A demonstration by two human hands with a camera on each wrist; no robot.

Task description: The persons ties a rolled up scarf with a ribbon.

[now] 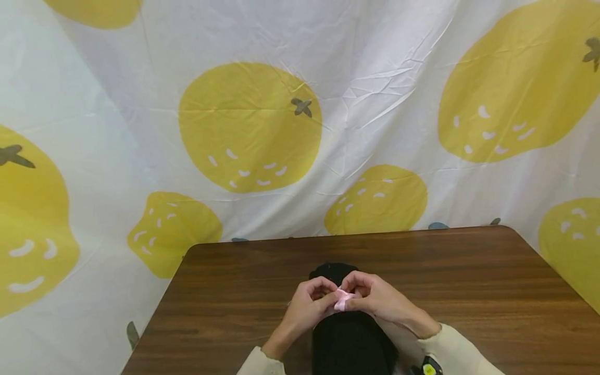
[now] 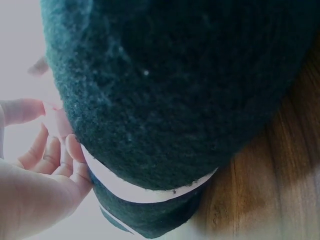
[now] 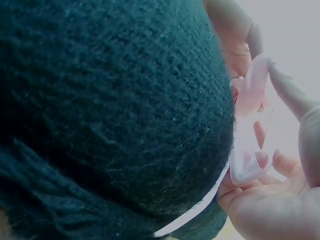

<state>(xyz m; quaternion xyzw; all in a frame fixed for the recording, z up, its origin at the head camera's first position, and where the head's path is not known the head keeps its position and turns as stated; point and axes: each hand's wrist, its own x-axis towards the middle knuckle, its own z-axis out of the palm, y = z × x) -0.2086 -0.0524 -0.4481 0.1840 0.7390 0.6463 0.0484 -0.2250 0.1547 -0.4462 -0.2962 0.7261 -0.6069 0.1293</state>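
Note:
A pink ribbon [image 1: 343, 300] is gathered in folds between both hands, on top of a dark, fuzzy cloth bundle [image 1: 351, 344]. My left hand [image 1: 304, 308] pinches the ribbon between thumb and fingers from the left. From the right, my right hand [image 1: 386, 301] pinches it too, fingertips close to the left ones. In the left wrist view the ribbon [image 2: 145, 194] runs as a band round the bundle, drawing it in at that point. A loose loop of ribbon [image 3: 252, 85] rises by the fingers in the right wrist view. The bundle hides part of both hands in the wrist views.
The bundle lies on a brown wood-grain table [image 1: 225, 297] with rounded far corners. Behind the table hangs a white cloth [image 1: 375, 104] printed with yellow fruit. A small black device [image 1: 428, 366] with a yellow face sits by the right sleeve.

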